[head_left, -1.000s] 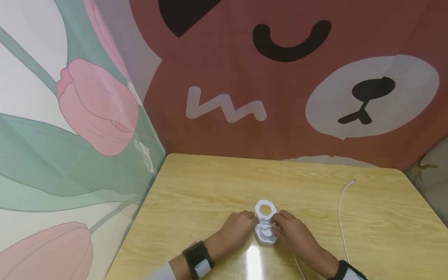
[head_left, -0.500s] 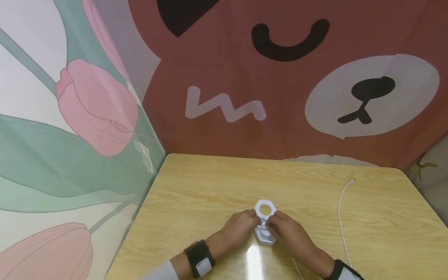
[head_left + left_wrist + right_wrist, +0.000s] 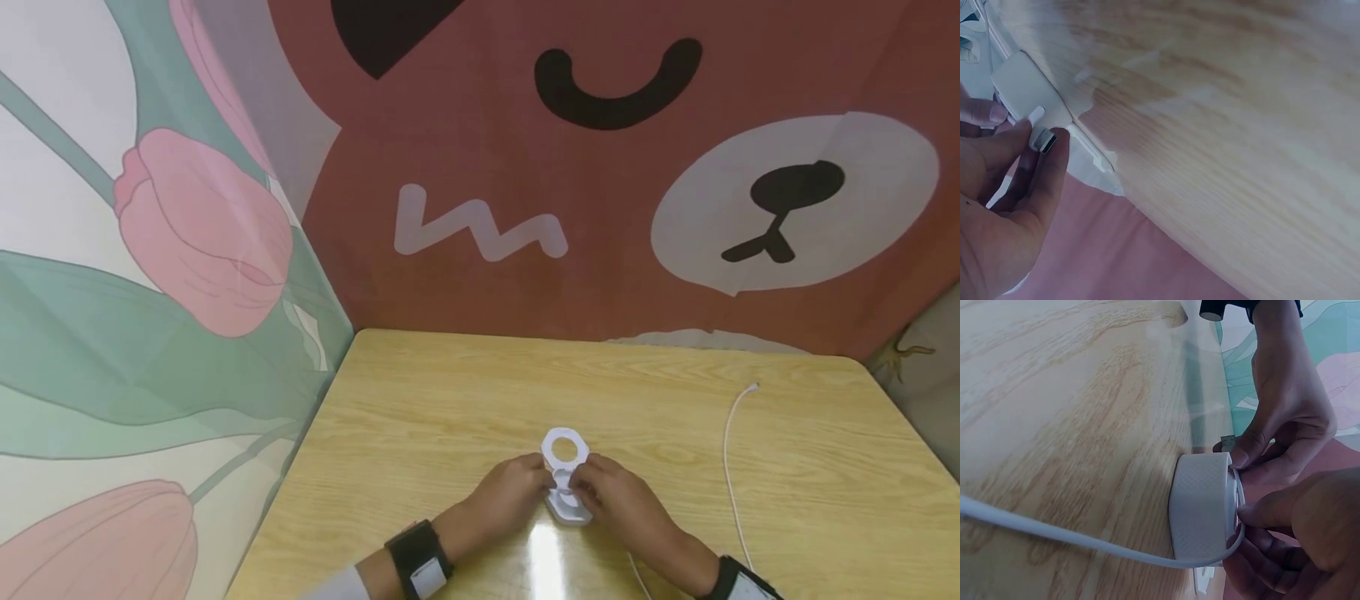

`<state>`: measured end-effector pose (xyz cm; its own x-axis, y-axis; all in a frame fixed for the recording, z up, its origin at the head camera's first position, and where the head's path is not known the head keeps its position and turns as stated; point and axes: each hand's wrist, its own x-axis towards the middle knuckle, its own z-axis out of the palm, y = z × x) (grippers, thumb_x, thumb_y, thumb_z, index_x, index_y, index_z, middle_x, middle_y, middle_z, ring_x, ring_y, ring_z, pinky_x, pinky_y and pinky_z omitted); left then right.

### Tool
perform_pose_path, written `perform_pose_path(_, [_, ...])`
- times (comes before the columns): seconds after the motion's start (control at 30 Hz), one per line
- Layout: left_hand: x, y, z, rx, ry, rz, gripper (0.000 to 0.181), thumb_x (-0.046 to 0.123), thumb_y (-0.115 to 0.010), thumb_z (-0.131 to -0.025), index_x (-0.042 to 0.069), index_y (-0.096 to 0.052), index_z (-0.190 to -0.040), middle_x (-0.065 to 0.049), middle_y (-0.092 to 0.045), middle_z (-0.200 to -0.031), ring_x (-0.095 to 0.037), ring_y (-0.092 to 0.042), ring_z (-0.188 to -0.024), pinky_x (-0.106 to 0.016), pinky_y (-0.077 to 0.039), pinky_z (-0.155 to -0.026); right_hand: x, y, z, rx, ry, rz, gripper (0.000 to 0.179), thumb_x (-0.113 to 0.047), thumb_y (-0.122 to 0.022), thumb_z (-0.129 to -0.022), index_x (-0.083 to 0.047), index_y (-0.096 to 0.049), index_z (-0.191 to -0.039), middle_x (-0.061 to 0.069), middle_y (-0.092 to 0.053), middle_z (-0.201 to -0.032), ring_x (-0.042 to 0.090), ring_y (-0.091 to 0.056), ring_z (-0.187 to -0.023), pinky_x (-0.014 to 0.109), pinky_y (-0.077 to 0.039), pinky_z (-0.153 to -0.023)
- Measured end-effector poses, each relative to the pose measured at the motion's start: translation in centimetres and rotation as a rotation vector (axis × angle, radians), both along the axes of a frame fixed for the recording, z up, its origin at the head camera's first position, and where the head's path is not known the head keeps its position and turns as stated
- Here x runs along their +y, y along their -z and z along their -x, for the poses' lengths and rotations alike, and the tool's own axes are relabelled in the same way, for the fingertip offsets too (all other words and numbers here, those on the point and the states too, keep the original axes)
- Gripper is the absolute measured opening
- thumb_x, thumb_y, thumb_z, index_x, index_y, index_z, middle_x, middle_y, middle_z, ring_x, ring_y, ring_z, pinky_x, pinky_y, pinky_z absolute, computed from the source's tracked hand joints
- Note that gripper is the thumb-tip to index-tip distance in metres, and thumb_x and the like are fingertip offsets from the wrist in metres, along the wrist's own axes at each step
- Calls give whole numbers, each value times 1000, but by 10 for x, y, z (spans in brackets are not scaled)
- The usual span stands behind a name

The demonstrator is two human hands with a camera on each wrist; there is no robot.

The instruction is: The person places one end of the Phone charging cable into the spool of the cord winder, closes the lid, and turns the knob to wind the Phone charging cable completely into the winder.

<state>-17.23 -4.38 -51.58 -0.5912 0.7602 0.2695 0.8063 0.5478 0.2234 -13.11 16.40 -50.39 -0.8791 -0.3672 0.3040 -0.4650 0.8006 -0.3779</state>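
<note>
A small white case (image 3: 570, 512) with angled corners stands on the table, its ring-shaped lid (image 3: 564, 434) raised at the far side. At the case's left edge my left hand (image 3: 506, 493) pinches a USB plug (image 3: 1042, 140) between thumb and fingers; the plug's metal end shows in the left wrist view. My right hand (image 3: 628, 498) pinches a white cable (image 3: 1085, 538) at the right of the case. In the right wrist view the cable bends around the case's rim. Fingers partly hide the case's inside.
On the right of the wooden table (image 3: 450, 392) lies a white cable length (image 3: 727, 467) with a small connector at its far end; whether it joins the held cable cannot be seen. A bear-printed cloth (image 3: 465, 292) hangs behind, a tulip-printed one (image 3: 225, 242) at left.
My right hand has shifted slightly left and inward over the case, bringing the cable closer to the lid's hinge. The left hand has barely moved. The head view has shifted slightly.
</note>
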Motion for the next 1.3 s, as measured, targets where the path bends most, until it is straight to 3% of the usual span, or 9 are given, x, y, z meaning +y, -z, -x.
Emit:
perform_pose_path(0.13, [-1,1,0,-26,1,-19,15,5,-78,-85,15,-80,-97,4,-75,-96,-2,-70,-87,-6,-53,-77,-1,2,0,28,-16,2,18,-2,-84,-79,-15,-74,-87,-9,-66,-89,1,-59,-79,17,-54,-63])
perform_pose_path(0.23, [0,3,1,6,7,9,17,6,-79,-82,16,-79,-96,6,-75,-94,-1,-69,-84,-6,-52,-72,-1,3,-1,34,-29,5,18,-1,-83,-79,-14,-74,-87,-7,-67,-91,5,-62,-82,18,-55,-64])
perform_pose_path(0.57, [4,3,-5,317,66,271,10,15,-75,-90,22,-78,-96,9,-60,-86,0,-51,-71,-7,-41,-56,3,3,-3,39,-62,-7,22,6,-80,-77,-13,-77,-87,-9,-64,-88,6,-61,-82,19,-57,-68])
perform_pose_path(0.73, [6,7,-10,297,62,208,17,15,-76,-84,15,-77,-101,4,-63,-94,-4,-55,-78,-7,-45,-60,4,3,-3,114,-89,-6,23,5,-85,-73,-12,-78,-86,-7,-67,-89,12,-67,-85,19,-59,-70])
perform_pose_path(0.87, [8,4,-14,306,86,149,37,22,-77,-85,9,-71,-118,1,-65,-113,-8,-65,-98,-10,-55,-78,4,4,-3,159,-111,-1,27,6,-87,-71,-11,-79,-90,-6,-68,-90,12,-67,-84,16,-59,-69])
perform_pose_path(1.03, [9,0,-15,327,121,136,59,39,-80,-88,3,-65,-132,-3,-63,-128,-12,-68,-111,-15,-55,-96,7,2,-4,114,-123,-9,38,13,-80,-72,-13,-79,-99,-7,-67,-92,10,-65,-86,17,-58,-71])
perform_pose_path(1.1, [10,3,-15,341,133,150,61,48,-80,-86,5,-68,-129,-3,-61,-128,-12,-68,-111,-13,-55,-93,9,1,-5,75,-119,-12,42,15,-79,-70,-14,-79,-100,-8,-67,-93,11,-64,-87,19,-59,-72])
perform_pose_path(1.2, [14,8,-18,371,134,179,59,58,-74,-87,10,-74,-122,-2,-59,-121,-7,-65,-102,-7,-56,-77,11,-1,-7,15,-99,-6,43,16,-79,-70,-14,-78,-100,-9,-68,-95,13,-67,-90,20,-60,-76])
perform_pose_path(1.3, [19,11,-23,383,99,210,56,59,-68,-92,9,-75,-116,-5,-61,-119,-10,-64,-104,-7,-56,-74,11,0,-7,29,-90,19,38,17,-78,-71,-12,-78,-95,-7,-69,-92,12,-68,-86,17,-60,-73])
